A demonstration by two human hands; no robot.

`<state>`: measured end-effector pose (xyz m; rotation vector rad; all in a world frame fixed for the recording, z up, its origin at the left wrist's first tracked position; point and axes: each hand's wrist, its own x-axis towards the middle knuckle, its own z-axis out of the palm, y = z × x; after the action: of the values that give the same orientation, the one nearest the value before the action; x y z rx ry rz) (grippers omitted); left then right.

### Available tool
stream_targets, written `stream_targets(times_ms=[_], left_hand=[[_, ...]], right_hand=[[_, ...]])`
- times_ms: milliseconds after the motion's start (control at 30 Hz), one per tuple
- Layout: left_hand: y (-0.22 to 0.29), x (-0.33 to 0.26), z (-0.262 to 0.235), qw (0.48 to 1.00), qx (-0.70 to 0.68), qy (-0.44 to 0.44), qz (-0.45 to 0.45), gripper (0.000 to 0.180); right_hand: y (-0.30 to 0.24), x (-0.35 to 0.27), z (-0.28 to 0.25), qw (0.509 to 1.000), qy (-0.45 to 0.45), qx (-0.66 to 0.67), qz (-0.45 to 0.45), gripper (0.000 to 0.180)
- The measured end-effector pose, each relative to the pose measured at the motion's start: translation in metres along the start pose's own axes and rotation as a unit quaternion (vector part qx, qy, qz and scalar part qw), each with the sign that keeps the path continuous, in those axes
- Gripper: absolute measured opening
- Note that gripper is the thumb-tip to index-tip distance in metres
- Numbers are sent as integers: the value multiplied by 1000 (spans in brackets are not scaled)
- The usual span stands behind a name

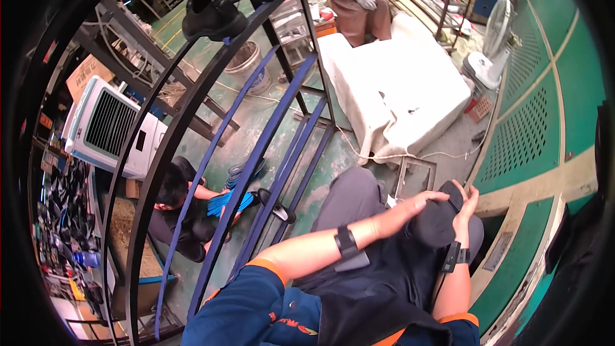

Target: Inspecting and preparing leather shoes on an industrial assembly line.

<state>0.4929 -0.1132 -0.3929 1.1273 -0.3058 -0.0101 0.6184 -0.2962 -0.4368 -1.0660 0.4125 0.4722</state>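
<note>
- A seated worker in a navy shirt with orange trim cradles a black, round-toed shoe [435, 225] above the lap, near the right knee, in two bare hands.
- The left hand [403, 213] reaches across the shoe's upper left side, its fingers slightly bent and laid over the dark surface.
- The right hand [464, 208] supports the far side, fingers parted and raised, curved around the shoe; its full grip cannot be told from this angle.
- To the left stands a tall black metal rack with blue-covered bars [307, 67], two more black shoes [214, 16] resting along its upper end.
- Ahead, a white cloth [410, 96] drapes a broad block; just beyond its far edge sits a co-worker in a brown apron [354, 9] and grey gloves.
- Behind the rack, a second co-worker in dark clothes [172, 227] crouches on the green floor beside a bundle of flat, bright blue pieces [230, 204].
- A green cabinet with perforated panels [522, 134] lines the right side.
</note>
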Motion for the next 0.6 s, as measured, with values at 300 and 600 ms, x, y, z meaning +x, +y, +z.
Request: stream_targets(times_ms=[300,600], left_hand=[[-6,-9,24,982,18,138,127,63],[55,-40,23,952,236,26,194,76]], right_hand=[[28,-23,-1,992,22,-45,-114,66],[-15,-87,1,962,-103,30,-251,65]])
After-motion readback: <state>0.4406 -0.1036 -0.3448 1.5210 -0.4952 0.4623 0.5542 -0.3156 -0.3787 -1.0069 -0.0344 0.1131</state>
